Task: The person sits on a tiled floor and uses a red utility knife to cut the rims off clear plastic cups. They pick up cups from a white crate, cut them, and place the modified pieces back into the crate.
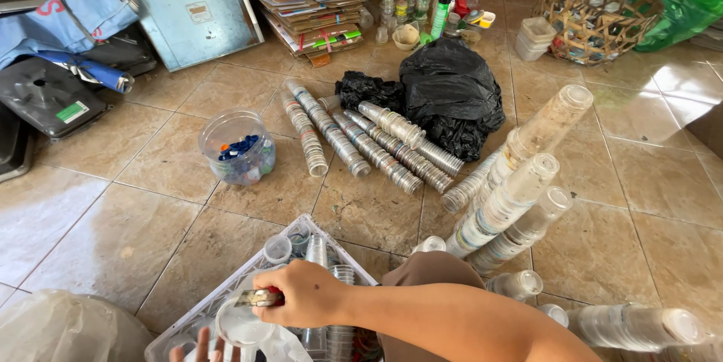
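Over the white plastic crate (pixel 197 315), the right hand (pixel 305 294) closes around a small cutter with a red handle (pixel 260 299), its blade at the rim of a clear plastic cup (pixel 241 326) that the left hand (pixel 197 348), only fingertips showing, props from below, its grip hidden. Beyond the crate, nested cup stacks (pixel 512 196) lie on the tiled floor (pixel 120 234) in rows, sorted by kind; a clear jar of bottle caps (pixel 237 149) stands farther left, a black bag (pixel 452 94) behind.

Flattened cardboard boxes (pixel 312 0) are sitting stacked at the back, a red-printed one on top; a small green-white label (pixel 72 112) is sticking on the black case (pixel 41 94) far left.
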